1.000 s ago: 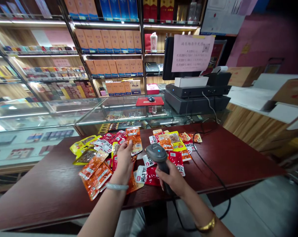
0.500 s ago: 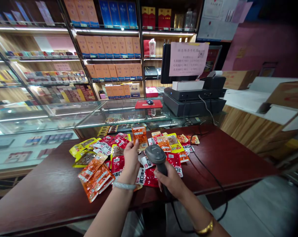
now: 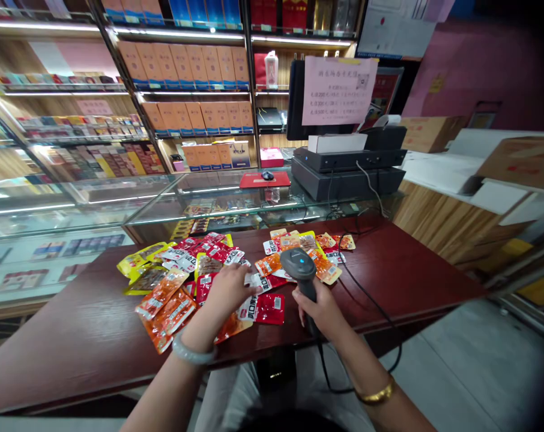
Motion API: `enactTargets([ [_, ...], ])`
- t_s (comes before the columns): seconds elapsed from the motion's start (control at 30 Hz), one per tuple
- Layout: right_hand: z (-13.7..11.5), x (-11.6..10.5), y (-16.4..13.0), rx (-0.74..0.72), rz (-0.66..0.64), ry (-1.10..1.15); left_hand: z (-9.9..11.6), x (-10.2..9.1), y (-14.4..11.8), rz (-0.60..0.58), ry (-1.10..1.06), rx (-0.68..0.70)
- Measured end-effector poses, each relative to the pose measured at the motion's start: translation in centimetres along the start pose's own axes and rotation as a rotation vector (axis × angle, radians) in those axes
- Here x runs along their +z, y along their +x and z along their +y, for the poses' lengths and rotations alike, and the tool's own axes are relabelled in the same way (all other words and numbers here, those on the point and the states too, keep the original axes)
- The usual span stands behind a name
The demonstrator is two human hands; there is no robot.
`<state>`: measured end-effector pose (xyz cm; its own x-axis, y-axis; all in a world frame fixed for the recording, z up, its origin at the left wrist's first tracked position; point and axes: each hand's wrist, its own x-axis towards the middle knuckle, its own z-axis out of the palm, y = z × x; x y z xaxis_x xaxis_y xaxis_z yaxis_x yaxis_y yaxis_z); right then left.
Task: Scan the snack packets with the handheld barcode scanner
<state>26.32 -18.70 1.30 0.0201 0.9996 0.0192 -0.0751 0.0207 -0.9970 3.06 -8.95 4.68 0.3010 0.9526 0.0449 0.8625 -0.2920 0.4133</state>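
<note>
Several small snack packets lie in a heap on a dark red wooden table [image 3: 411,270]: orange ones [image 3: 168,306] at the left, yellow ones [image 3: 137,261] behind them, red ones [image 3: 267,309] at the front. My left hand [image 3: 229,288], with a pale bangle on the wrist, rests low on the heap with its fingertips on a red and white packet [image 3: 256,282]. It holds nothing. My right hand [image 3: 319,309] grips the handle of a grey barcode scanner [image 3: 299,264], whose head points down over the packets. An orange packet [image 3: 269,264] lies just left of the scanner head.
The scanner's black cable [image 3: 366,294] loops across the table's right side and off the front edge. Behind the table stand a glass display counter [image 3: 209,201] and a cash register [image 3: 348,168] with a pink paper notice [image 3: 337,90]. Shelves of boxes [image 3: 195,66] line the back wall.
My left hand held an orange packet up in front of the scanner; now the packet lies on the table and the hand has dropped onto the heap. The scanner has shifted slightly right.
</note>
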Motion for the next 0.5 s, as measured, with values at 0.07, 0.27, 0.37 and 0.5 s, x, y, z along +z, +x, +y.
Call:
enactTargets([
  [0.07, -0.1, 0.2, -0.3, 0.001, -0.01, -0.009, -0.6, -0.1, -1.9, -0.079, 0.22, -0.032],
  [0.27, -0.6, 0.9, -0.6, 0.012, -0.06, -0.001, 0.0, 0.6, -2.9, -0.207, 0.28, -0.04],
  [0.37, -0.3, 0.6, -0.7, 0.024, -0.062, 0.004, -0.1, 0.8, -2.7, -0.195, 0.196, -0.027],
  [0.5, 0.4, 0.1, -0.9, 0.026, -0.045, 0.035, -0.9, 0.9, -2.8, -0.146, -0.185, -0.062],
])
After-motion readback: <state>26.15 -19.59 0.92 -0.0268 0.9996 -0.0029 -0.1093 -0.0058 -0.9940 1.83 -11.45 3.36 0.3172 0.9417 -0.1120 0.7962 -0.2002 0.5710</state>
